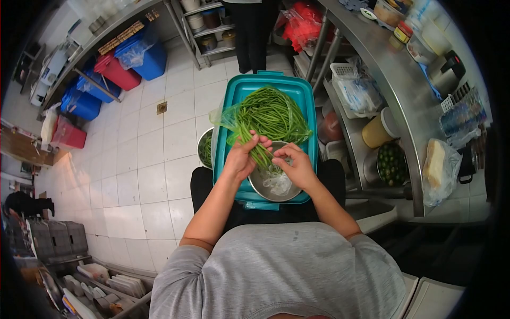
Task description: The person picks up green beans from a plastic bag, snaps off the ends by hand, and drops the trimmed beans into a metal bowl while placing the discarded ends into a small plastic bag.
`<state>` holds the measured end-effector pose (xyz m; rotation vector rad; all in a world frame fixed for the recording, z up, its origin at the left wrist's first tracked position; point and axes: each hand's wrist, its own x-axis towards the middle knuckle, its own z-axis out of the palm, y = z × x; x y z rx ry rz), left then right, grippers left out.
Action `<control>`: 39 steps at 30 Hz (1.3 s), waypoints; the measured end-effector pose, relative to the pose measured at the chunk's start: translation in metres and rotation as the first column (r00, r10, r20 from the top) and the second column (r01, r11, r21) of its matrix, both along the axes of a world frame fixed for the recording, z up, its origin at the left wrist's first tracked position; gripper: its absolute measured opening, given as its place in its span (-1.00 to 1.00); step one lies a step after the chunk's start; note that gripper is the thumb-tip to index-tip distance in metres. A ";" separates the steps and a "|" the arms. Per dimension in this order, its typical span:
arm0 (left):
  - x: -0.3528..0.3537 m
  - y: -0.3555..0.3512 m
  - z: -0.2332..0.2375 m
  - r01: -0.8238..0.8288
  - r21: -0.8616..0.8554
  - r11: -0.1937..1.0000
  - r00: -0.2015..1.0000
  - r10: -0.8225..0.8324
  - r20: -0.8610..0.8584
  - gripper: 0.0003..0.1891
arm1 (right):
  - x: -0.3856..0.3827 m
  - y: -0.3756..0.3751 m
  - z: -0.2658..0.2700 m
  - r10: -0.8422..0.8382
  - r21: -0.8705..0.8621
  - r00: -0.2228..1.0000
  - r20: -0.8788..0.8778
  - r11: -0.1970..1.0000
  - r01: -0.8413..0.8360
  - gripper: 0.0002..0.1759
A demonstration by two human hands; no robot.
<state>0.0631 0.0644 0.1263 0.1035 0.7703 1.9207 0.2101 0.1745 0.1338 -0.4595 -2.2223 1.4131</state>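
My left hand (245,153) is wrapped round a bunch of long green beans (259,154), their ends pointing toward my right hand. My right hand (293,164) is pinched at the bean ends; what its fingertips hold is too small to make out. Beneath both hands is a metal bowl (258,185) with crumpled clear plastic (279,183) in it. A large heap of green beans (273,114) lies in a green plastic bag (227,118) on a teal lid (312,183) across my lap. Left of the lid, a second metal bowl (201,143) holds green pieces.
A person in black trousers (256,37) stands beyond the lid. On the right runs a steel counter (383,69), with a bowl of dark green fruit (392,164) on the shelf below. Blue bins (149,56) and a red bin (118,72) stand at the upper left.
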 end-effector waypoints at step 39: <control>0.012 0.009 -0.017 0.042 0.090 0.995 0.996 -0.049 0.072 -0.76 | -0.003 0.009 -0.016 0.106 -0.518 0.993 0.058 0.853 -0.061 -0.85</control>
